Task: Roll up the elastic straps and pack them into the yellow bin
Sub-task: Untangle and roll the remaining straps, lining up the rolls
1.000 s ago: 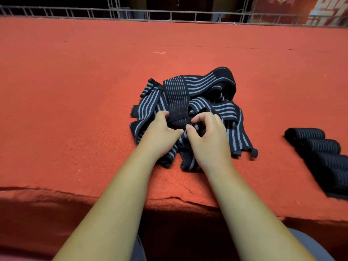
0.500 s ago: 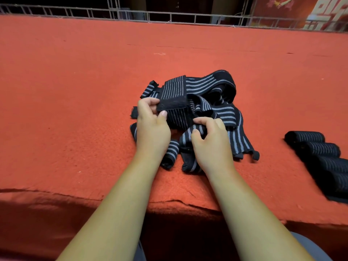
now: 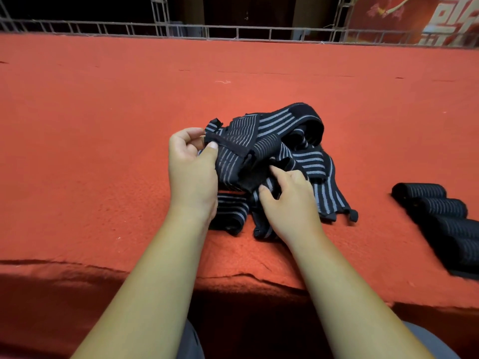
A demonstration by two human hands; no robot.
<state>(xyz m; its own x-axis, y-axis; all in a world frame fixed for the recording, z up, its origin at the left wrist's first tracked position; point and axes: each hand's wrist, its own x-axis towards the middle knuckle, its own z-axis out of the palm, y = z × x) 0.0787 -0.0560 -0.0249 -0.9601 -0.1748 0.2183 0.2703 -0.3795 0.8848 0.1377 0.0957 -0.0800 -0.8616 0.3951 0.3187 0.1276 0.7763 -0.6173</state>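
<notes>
Pinching flat ribbed end of black, grey-striped elastic strap [image 3: 233,149] btwn thumb & fingers: L hand [image 3: 193,174]. R hand [image 3: 287,200], just below-right of that grip, curls round a band in the limp strap pile [image 3: 305,141]. Cylindrical rolled straps [image 3: 440,211] lie well right, on fuzzy red felt [image 3: 103,151].

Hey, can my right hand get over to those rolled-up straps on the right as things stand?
Probably yes. The rolled straps lie on the red cloth right of the right hand, with bare cloth between. It pinches a strap in the pile, so it must let go first.
</notes>
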